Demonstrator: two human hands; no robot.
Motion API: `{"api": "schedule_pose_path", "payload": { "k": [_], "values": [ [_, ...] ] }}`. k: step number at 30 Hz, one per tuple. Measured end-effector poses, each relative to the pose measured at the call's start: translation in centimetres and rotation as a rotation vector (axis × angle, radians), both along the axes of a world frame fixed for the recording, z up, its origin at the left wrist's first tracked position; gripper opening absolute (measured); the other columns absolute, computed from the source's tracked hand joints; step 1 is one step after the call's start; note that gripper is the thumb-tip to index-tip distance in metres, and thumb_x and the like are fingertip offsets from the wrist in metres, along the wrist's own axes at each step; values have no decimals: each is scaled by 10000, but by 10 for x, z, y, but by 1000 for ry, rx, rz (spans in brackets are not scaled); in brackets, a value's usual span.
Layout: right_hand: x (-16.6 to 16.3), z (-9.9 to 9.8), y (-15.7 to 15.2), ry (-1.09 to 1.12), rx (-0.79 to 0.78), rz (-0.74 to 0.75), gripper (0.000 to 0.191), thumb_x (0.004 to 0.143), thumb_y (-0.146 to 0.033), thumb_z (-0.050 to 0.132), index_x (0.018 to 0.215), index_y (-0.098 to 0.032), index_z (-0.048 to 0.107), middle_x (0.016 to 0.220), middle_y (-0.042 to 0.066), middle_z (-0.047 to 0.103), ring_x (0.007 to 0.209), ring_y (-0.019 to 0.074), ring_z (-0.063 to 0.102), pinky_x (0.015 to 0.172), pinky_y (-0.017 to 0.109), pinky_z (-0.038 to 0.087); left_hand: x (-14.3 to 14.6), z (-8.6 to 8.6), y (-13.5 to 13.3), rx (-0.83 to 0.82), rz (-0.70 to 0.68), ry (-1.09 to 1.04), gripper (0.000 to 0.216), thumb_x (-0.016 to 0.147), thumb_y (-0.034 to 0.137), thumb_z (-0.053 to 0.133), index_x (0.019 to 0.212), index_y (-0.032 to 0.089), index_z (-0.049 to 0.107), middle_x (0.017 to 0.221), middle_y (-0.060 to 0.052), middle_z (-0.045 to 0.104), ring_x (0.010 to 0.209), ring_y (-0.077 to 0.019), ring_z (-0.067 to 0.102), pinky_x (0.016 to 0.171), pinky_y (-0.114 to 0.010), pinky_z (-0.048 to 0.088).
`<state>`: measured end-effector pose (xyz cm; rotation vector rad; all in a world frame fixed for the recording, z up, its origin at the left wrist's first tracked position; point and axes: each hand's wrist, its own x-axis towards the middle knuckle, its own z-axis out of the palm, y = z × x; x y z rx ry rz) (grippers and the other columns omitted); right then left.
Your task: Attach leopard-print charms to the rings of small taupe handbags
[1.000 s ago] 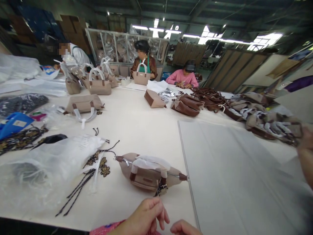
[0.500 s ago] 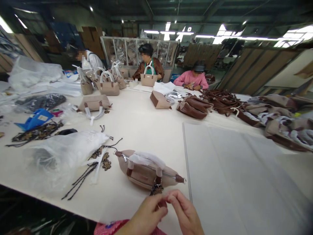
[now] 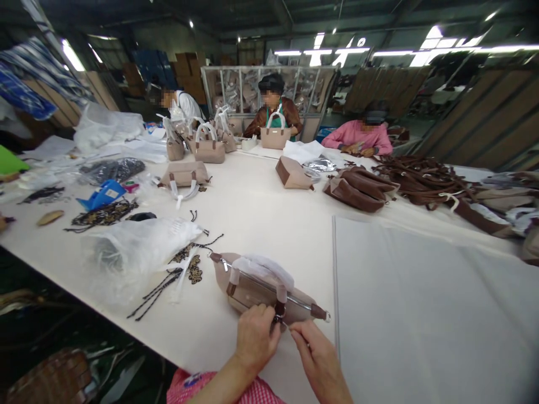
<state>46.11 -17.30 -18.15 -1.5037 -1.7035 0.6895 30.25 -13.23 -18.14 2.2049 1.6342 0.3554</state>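
Note:
A beige handbag (image 3: 252, 297) with brown leather trim lies in front of me, its zip side up and its handles (image 3: 263, 272) wrapped in white film. At the base of the near handle, my left hand (image 3: 256, 338) is closed on a dark charm, mostly hidden under the fingers. Just right of it, my right hand (image 3: 315, 352) pinches the end of a thin cord that runs toward the handle's ring. Left of the bag lie patterned charms (image 3: 195, 269) with black cords (image 3: 156, 294), beside a clear plastic bag (image 3: 126, 252).
A grey sheet (image 3: 421, 292) covers the table's right side. Farther back are more beige handbags (image 3: 209, 151), brown bags (image 3: 357, 188) and a heap of brown straps (image 3: 421, 179). A blue holder (image 3: 103, 194) stands at left. Several people work across the table.
My left hand has moved up to the handle's base and now covers the charm. My hands have drawn apart, the thin cord showing between them. The view has turned left.

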Motion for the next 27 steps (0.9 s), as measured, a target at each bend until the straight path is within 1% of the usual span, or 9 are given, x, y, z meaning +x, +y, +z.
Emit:
{"api": "schedule_pose_path", "payload": {
  "k": [3,6,11,15,18,21,23,24,27],
  "values": [
    [-1,-2,0,-39,42,19,260,999,-317,388,899,-241,616,791,18,632,725,168,646,660,262,506,-1,-4,-1,11,-1,-97,73,819,155,508,778,203,543,846,-55,606,840,-240,567,729,-349,429],
    [-3,-3,2,-133,69,28,275,1007,-294,358,923,-238,614,820,33,646,747,179,664,654,278,502,-5,-4,-2,-32,14,-213,94,792,117,471,768,203,502,841,-53,583,834,-222,555,734,-330,427],
    [-7,-2,6,-299,146,13,330,1012,-289,315,880,-228,612,766,34,648,661,177,660,589,281,485,-10,-5,-1,-161,83,-343,102,756,115,447,769,217,445,760,-23,566,735,-196,548,684,-305,410],
    [-10,2,8,-359,168,42,359,1007,-265,303,846,-228,622,723,25,638,595,166,646,543,271,468,-8,-5,1,-189,94,-362,86,754,132,448,773,216,456,768,-30,585,751,-200,565,697,-302,415],
    [-11,2,9,-380,173,35,372,1002,-253,306,801,-231,618,688,19,629,574,163,642,515,261,453,-9,4,1,-232,89,-302,73,759,152,448,777,212,484,778,-43,611,759,-206,580,705,-306,429],
    [-10,-2,8,-375,172,22,347,988,-233,336,787,-231,619,685,14,629,578,155,646,523,247,458,-16,25,-3,-237,36,-239,156,729,186,487,863,208,564,869,-72,657,835,-235,597,765,-346,454],
    [-8,-3,7,-372,161,23,315,973,-219,374,788,-236,628,697,11,635,596,143,648,539,228,468,-21,37,-7,-174,-29,-332,245,701,242,529,929,242,619,937,-70,672,882,-251,599,792,-379,471],
    [-7,-2,7,-382,161,24,300,969,-219,394,795,-240,637,713,11,644,608,136,646,544,220,473,-22,41,-8,-136,-71,-433,250,693,298,544,921,279,646,923,-53,677,866,-250,602,770,-386,485],
    [-3,7,7,-466,209,11,221,970,-281,470,873,-242,665,853,21,692,676,124,635,580,222,510,-15,38,1,-36,-76,-674,277,700,561,484,765,404,703,700,-2,655,683,-246,594,583,-402,471]
  ]
}}
